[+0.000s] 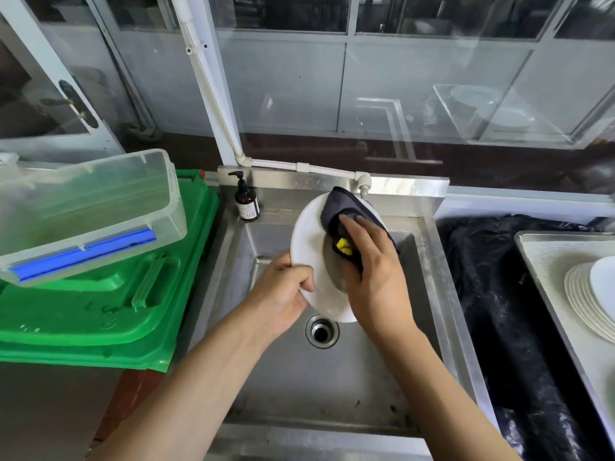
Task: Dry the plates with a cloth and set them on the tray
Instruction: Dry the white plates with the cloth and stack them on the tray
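A white plate (311, 247) is held tilted above the steel sink (332, 377). My left hand (283, 291) grips its lower left rim, thumb over the front. My right hand (372, 271) presses a dark cloth (336, 202) with a yellow tag against the plate's right side, fingers wrapped round the cloth. A metal tray (545, 261) stands at the far right with a stack of several white plates (585, 301) on it.
A brown pump bottle (247, 201) stands at the sink's back left corner. A clear plastic box (90, 211) lies on a green crate lid (100, 314) to the left. Black plastic sheeting (499, 311) lies between sink and tray. A white tap pipe (362, 181) sits behind the plate.
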The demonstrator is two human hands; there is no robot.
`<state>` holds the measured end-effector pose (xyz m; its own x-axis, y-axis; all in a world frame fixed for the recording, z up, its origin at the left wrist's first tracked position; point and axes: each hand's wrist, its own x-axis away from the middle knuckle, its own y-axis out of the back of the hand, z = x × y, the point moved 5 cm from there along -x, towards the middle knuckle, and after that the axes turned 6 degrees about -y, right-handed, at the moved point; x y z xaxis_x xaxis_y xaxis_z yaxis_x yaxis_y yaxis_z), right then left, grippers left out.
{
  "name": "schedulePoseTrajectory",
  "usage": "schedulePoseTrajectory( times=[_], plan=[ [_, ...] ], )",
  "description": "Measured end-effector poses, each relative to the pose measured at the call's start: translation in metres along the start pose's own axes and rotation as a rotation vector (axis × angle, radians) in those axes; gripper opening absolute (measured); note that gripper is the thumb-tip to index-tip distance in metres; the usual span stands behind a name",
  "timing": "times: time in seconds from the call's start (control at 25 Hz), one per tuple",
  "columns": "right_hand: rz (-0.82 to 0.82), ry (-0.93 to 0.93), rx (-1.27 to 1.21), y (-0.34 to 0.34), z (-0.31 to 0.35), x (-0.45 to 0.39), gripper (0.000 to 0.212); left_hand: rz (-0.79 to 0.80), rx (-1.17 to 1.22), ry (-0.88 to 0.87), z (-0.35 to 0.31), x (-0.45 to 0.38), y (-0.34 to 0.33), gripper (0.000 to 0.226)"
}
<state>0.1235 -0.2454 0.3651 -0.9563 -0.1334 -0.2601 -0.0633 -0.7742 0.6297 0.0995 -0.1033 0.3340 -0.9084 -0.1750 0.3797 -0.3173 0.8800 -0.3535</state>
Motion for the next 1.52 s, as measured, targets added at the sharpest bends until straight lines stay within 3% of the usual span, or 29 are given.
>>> schedulePoseTrajectory(
  times=[0.28, 0.44, 0.52, 0.68, 0.84, 1.0, 1.08, 1.2, 1.24, 1.4, 1.52],
  plan=[
    [0.073, 0.228, 0.104, -0.004, 0.038, 0.017, 0.044, 0.046, 0.07, -0.081, -0.013, -0.007, 0.001, 0.049],
    [0.09, 0.425, 0.291, 0.001, 0.059, -0.015, 0.039, 0.0, -0.105, -0.122, -0.01, -0.005, 0.005, 0.056],
    [0.094, 0.437, 0.297, 0.003, 0.062, -0.031, 0.037, 0.001, -0.177, -0.12, -0.006, -0.002, 0.004, 0.057],
    [0.048, 0.226, 0.16, 0.02, 0.026, -0.06, 0.043, 0.04, -0.101, -0.079, -0.002, 0.007, 0.004, 0.03],
    [-0.014, 0.006, 0.032, 0.029, -0.028, -0.054, 0.047, 0.019, -0.008, -0.054, -0.004, 0.004, 0.011, 0.028],
    [-0.075, -0.315, -0.134, 0.022, -0.071, -0.021, 0.043, -0.038, 0.064, -0.071, -0.008, -0.004, 0.011, 0.042],
    [-0.119, -0.552, -0.398, 0.011, -0.088, 0.003, 0.035, -0.05, 0.113, -0.074, -0.01, -0.008, 0.007, 0.041],
    [-0.163, -1.009, -1.058, -0.017, -0.096, 0.041, 0.023, -0.046, 0.132, -0.089, -0.01, -0.012, -0.004, 0.046],
    [-0.149, -1.102, -1.172, -0.025, -0.095, 0.05, 0.023, -0.047, 0.127, -0.098, -0.008, -0.012, -0.008, 0.048],
    [-0.011, -1.155, -1.235, -0.041, -0.093, 0.067, 0.024, -0.083, 0.148, -0.119, -0.001, -0.013, -0.02, 0.042],
    [0.062, -1.004, -0.85, -0.034, -0.103, 0.075, 0.018, -0.066, 0.122, -0.119, 0.003, -0.018, -0.02, 0.045]
  ],
)
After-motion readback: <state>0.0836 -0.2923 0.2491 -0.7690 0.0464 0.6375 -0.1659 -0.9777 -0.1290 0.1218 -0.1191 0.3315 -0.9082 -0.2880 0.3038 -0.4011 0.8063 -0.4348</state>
